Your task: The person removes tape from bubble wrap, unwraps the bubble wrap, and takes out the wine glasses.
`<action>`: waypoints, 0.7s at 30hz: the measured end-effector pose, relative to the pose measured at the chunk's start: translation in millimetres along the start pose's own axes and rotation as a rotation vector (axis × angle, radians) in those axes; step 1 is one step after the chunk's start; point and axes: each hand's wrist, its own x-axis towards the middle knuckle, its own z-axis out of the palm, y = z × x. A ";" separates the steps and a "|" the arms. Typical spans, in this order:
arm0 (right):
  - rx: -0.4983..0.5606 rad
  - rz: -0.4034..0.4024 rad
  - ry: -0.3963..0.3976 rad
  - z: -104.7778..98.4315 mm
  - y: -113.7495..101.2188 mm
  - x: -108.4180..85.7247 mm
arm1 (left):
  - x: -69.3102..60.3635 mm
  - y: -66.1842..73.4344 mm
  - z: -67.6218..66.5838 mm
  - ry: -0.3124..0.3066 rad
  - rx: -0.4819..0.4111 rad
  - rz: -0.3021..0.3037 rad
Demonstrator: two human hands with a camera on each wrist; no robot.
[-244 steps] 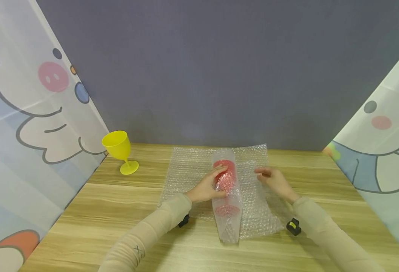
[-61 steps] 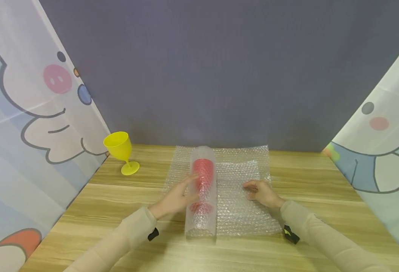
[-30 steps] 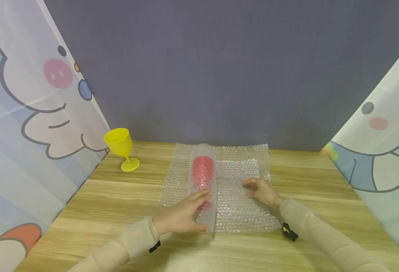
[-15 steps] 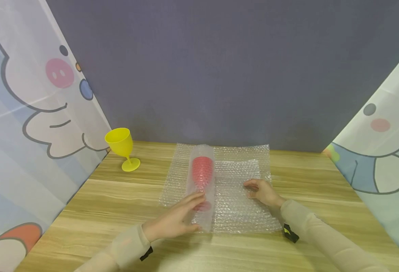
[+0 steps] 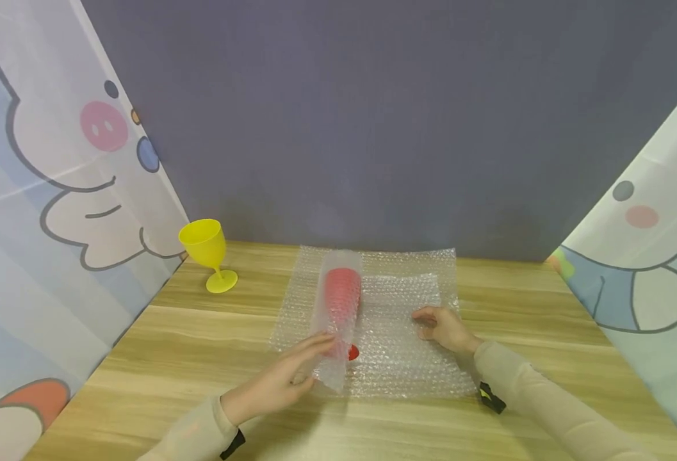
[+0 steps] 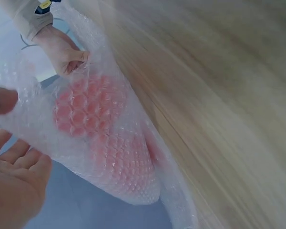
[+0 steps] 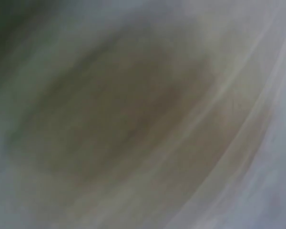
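Note:
A red goblet (image 5: 342, 291) lies on its side under a rolled layer of bubble wrap (image 5: 398, 333), its foot (image 5: 353, 352) peeking out uncovered at the roll's right edge. My left hand (image 5: 283, 378) holds the roll's lower left part; in the left wrist view the thumb and fingers (image 6: 35, 164) are on either side of the wrap's edge. My right hand (image 5: 448, 328) rests on the flat sheet right of the roll, and the left wrist view shows its thumb and finger (image 6: 74, 59) pinching the wrap. The right wrist view is too blurred to read.
A yellow goblet (image 5: 204, 246) stands upright at the back left of the wooden table (image 5: 517, 301). A grey panel (image 5: 338, 128) rises behind the table, with cartoon-printed curtains (image 5: 61, 211) along both sides.
The roll has shifted left and its near end has loosened, baring part of the red foot. My left hand slid down the roll, then drew left. The right hand moved slightly inward early on, then stayed.

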 end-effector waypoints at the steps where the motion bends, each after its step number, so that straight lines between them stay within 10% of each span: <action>1: -0.011 -0.008 -0.001 0.7 -0.1 -0.1 | -2.3 -0.7 0.1 0.013 0.002 0.006; 21: -0.037 -0.053 -0.002 3.5 1.5 1.8 | -30.9 -13.6 -7.3 0.250 -0.072 -0.050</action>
